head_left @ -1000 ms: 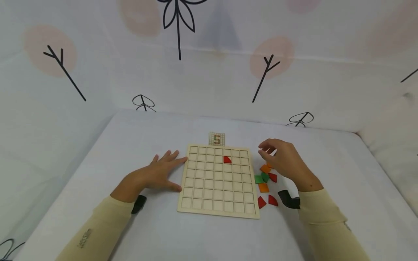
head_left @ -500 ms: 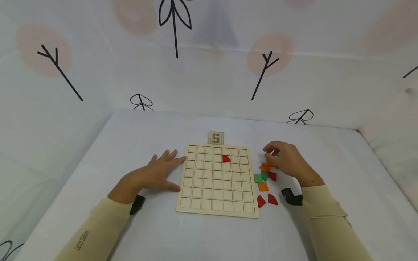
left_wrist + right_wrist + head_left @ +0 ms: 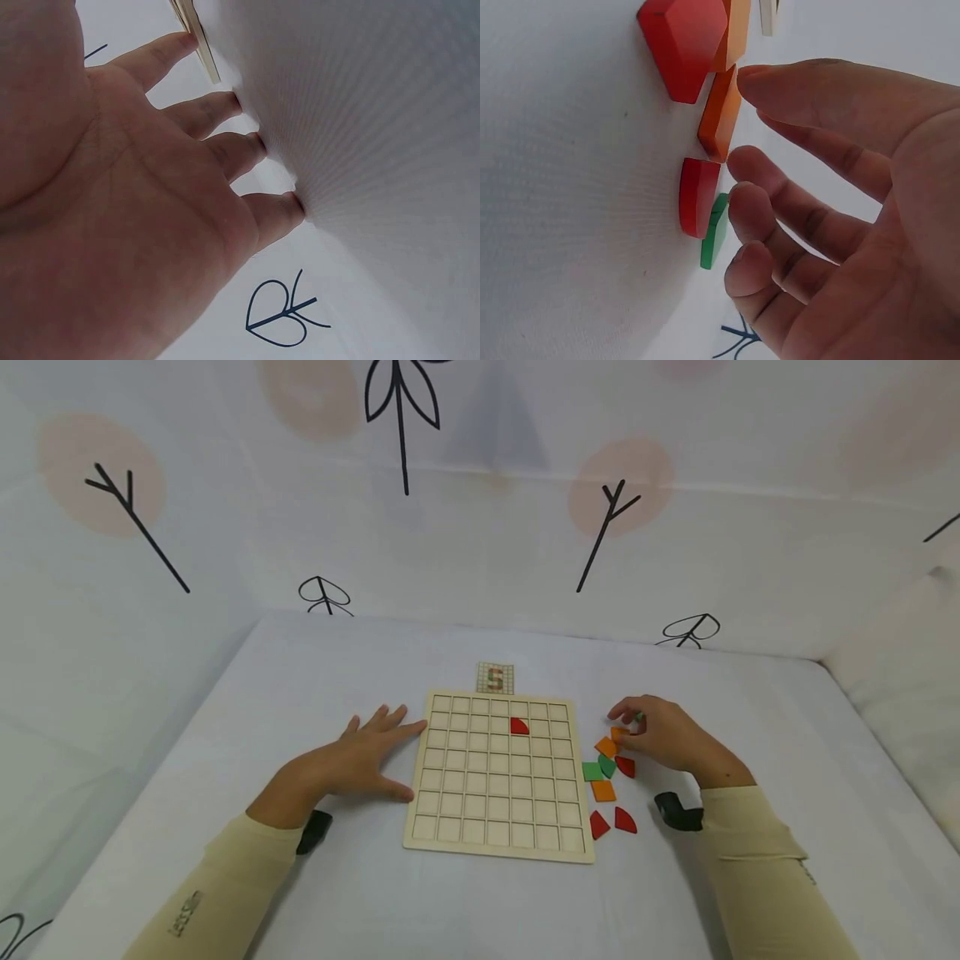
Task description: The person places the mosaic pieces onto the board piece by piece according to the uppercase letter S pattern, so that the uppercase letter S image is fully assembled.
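Observation:
A wooden grid board (image 3: 487,785) lies mid-table, with one red quarter-circle piece (image 3: 519,727) in a cell near its top. My left hand (image 3: 356,766) has its fingers spread on the table, touching the board's left edge with index fingertip and thumb; the left wrist view shows the index fingertip against the board edge (image 3: 204,52). Over the loose pieces to the right hovers my right hand (image 3: 666,739), its fingers loosely bent. In the right wrist view its thumb tip is close to an orange piece (image 3: 721,116), beside a red piece (image 3: 699,196) and a green piece (image 3: 716,234). Nothing shows between these fingers.
A small pattern card (image 3: 496,677) with a coloured S touches the board's far edge. Along the right side lie a green square (image 3: 592,772), a rounded green piece (image 3: 607,766), orange squares (image 3: 603,791) and red quarter-circles (image 3: 626,820). A cloth backdrop (image 3: 450,560) rises behind the table.
My right hand has moved slightly right and down toward me, lowering over the orange and green pieces. The left hand stays at the board's edge. The view has shifted a little.

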